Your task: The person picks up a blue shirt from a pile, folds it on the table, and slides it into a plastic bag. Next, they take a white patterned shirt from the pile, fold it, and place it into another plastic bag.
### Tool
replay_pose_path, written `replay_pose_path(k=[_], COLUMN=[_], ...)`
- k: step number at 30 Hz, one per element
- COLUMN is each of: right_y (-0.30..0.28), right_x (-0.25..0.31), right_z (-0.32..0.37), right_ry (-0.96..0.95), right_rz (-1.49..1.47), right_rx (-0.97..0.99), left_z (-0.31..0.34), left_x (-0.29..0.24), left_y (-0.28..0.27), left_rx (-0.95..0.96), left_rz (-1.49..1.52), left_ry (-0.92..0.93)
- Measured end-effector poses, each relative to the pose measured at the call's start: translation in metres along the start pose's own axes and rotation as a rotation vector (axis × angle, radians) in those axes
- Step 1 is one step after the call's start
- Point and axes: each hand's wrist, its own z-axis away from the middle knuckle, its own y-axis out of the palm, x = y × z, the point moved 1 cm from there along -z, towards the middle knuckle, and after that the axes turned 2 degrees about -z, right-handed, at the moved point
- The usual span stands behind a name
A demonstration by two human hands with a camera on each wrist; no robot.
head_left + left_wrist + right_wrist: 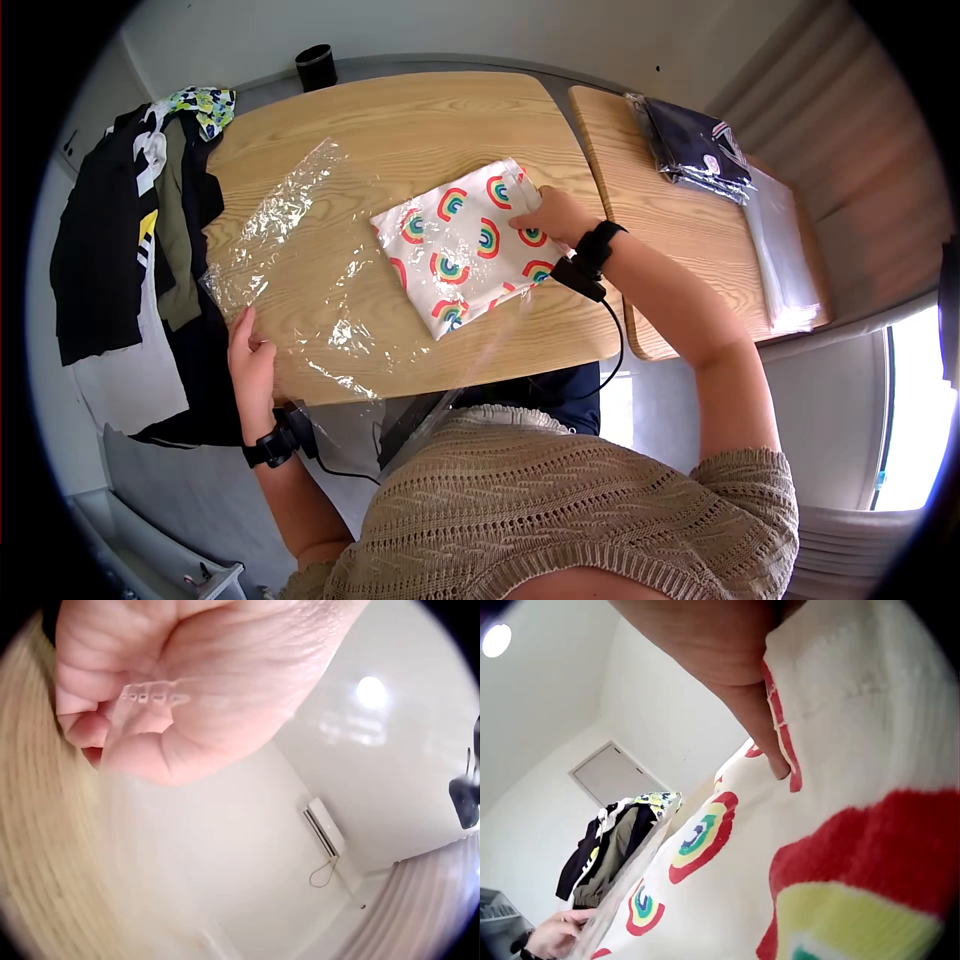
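Note:
A folded white garment (468, 262) printed with rainbows lies tilted on the wooden table. My right hand (560, 218) grips its right edge, thumb on top and the other fingers hidden beneath. In the right wrist view the thumb presses on the rainbow cloth (705, 900). A large clear plastic bag (285, 215) spreads over the table to the left, and its shiny film overlaps the garment's left part. At the near left edge of that bag, my left hand (250, 362) pinches the film between thumb and curled fingers. The left wrist view shows the clear film edge (154, 697) across those fingers.
Dark, white and olive clothes (130, 270) are heaped at the table's left side. A second table (640, 250) on the right bears packed dark garments (695, 145) and a stack of clear bags (785, 260). A black bin (316, 68) stands beyond the far edge.

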Motion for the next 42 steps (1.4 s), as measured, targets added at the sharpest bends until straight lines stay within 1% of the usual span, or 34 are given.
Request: replay_pose_path(k=[1, 3, 4, 6, 8, 9, 10, 13, 15, 18, 20, 22, 23, 25, 26, 27, 28, 29, 30, 32, 33, 35, 36, 38, 39, 41, 42], right_y=[0.001, 0.003, -0.003, -0.025, -0.044, -0.054, -0.066, -0.102, -0.122, -0.138, -0.141, -0.139, -0.136, -0.130, -0.128, -0.130, -0.128, -0.128, -0.125, -0.125, -0.125, -0.127, -0.127, -0.127, -0.128, -0.131, -0.131], right_x=[-0.005, -0.018, -0.017, -0.020, -0.032, -0.035, -0.035, -0.070, -0.095, -0.122, -0.156, -0.174, -0.182, -0.163, -0.158, -0.168, -0.162, -0.152, -0.146, -0.151, -0.151, -0.153, -0.149, -0.139, -0.142, -0.151, -0.148], right_z=[-0.001, 0.000, 0.008, 0.030, 0.052, 0.067, 0.082, 0.108, 0.123, 0.141, 0.140, 0.138, 0.136, 0.140, 0.141, 0.135, 0.136, 0.138, 0.139, 0.137, 0.139, 0.141, 0.144, 0.154, 0.155, 0.157, 0.160], right_ry=[0.001, -0.062, -0.061, 0.052, 0.048, 0.043, 0.083, 0.108, 0.176, 0.214, 0.211, 0.226, 0.211, 0.224, 0.232, 0.289, 0.292, 0.351, 0.411, 0.416, 0.387, 0.357, 0.359, 0.392, 0.395, 0.397, 0.399], right_rz=[0.001, -0.300, -0.300, -0.361, -0.495, -0.550, -0.558, -0.608, -0.577, -0.642, -0.664, -0.572, -0.493, -0.471, -0.439, -0.437, -0.444, -0.497, -0.547, -0.582, -0.630, -0.683, -0.682, -0.798, -0.798, -1.001, -1.002], right_rx=[-0.001, 0.061, 0.059, 0.038, 0.033, -0.006, -0.018, -0.067, -0.155, -0.214, -0.265, -0.320, -0.386, -0.403, -0.418, -0.387, -0.373, -0.385, -0.399, -0.403, -0.395, -0.392, -0.392, -0.384, -0.386, -0.303, -0.304], left_z=[-0.002, -0.006, -0.008, -0.004, -0.006, -0.009, -0.013, -0.019, -0.024, -0.038, -0.040, -0.031, -0.024, 0.011, 0.029, 0.048, 0.066, 0.078, 0.090, 0.101, 0.104, 0.106, 0.106, 0.103, 0.100, 0.097, 0.096], left_x=[0.004, 0.009, 0.008, -0.004, -0.008, -0.009, -0.011, -0.028, -0.046, -0.058, -0.063, -0.079, -0.086, -0.125, -0.133, -0.141, -0.149, -0.146, -0.145, -0.136, -0.132, -0.125, -0.124, -0.122, -0.121, -0.121, -0.122], left_y=[0.000, -0.001, 0.000, 0.006, 0.014, 0.019, 0.025, 0.051, 0.068, 0.090, 0.101, 0.111, 0.114, 0.122, 0.128, 0.135, 0.140, 0.145, 0.147, 0.151, 0.153, 0.155, 0.155, 0.156, 0.157, 0.157, 0.157], left_rx=[0.005, 0.011, 0.016, 0.028, 0.044, 0.070, 0.098, 0.155, 0.207, 0.297, 0.341, 0.038, 0.043, 0.321, 0.468, 0.622, 0.741, 0.822, 0.849, 0.873, 0.874, 0.810, 0.811, 0.762, 0.738, 0.728, 0.716], left_rz=[-0.001, 0.016, 0.032, 0.042, 0.056, 0.053, 0.049, 0.081, 0.056, -0.016, -0.067, -0.682, -0.688, -0.625, -0.617, -0.546, -0.609, -0.622, -0.652, -0.648, -0.648, -0.691, -0.690, -0.660, -0.667, -0.663, -0.661], left_ry=[0.025, 0.021, 0.016, 0.023, 0.025, 0.024, 0.025, 0.057, 0.068, 0.090, 0.102, 0.587, 0.592, 0.632, 0.639, 0.659, 0.694, 0.725, 0.761, 0.792, 0.784, 0.842, 0.841, 0.833, 0.830, 0.827, 0.823])
